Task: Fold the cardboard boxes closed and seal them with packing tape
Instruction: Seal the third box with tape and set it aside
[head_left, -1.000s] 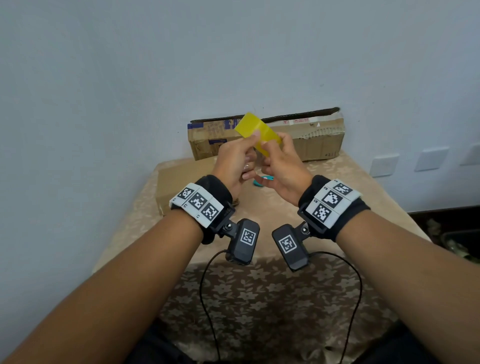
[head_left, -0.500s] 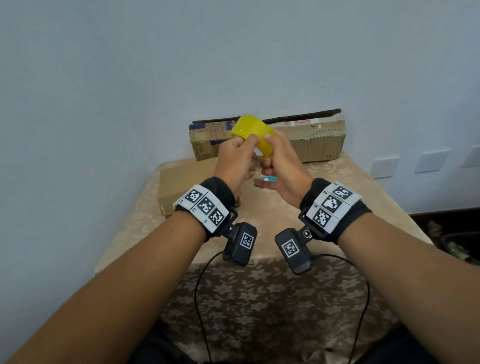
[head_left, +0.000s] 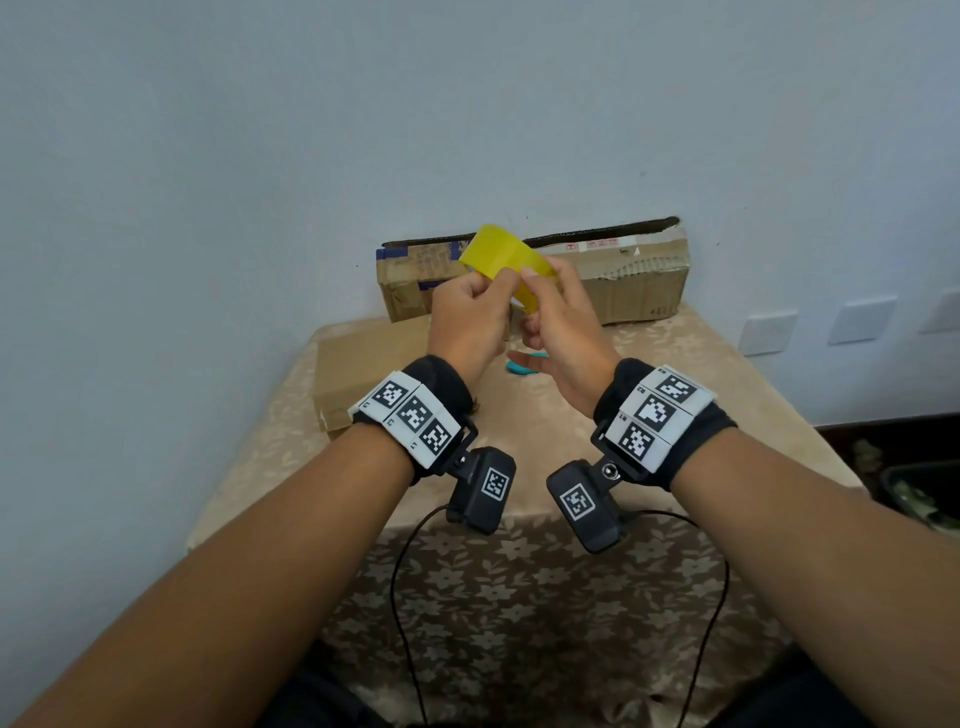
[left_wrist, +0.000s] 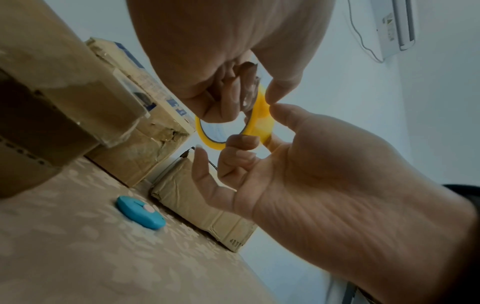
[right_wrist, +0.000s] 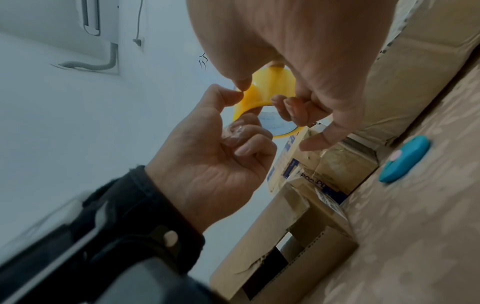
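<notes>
Both hands hold a yellow packing tape roll (head_left: 501, 257) in the air above the table's far end. My left hand (head_left: 480, 293) has its fingers curled at the roll's core with the thumb on the outer band. My right hand (head_left: 543, 291) pinches the roll from the other side. In the left wrist view both thumb tips meet on the tape roll's (left_wrist: 262, 123) outer surface, and the right wrist view shows the same pinch on the tape roll (right_wrist: 267, 88). A long worn cardboard box (head_left: 639, 280) lies against the wall, its top open. A flat cardboard box (head_left: 363, 364) lies at the left.
A small blue cutter (head_left: 522, 368) lies on the floral tablecloth (head_left: 649, 364) under my hands, and it also shows in both wrist views as the cutter (left_wrist: 140, 211) (right_wrist: 405, 160). Wall sockets (head_left: 769, 332) are at the right, and cables hang from both wrist cameras.
The roll has turned between my fingers, so that more of its outer band faces me. Both thumbs have shifted on it. The hands stay in about the same place.
</notes>
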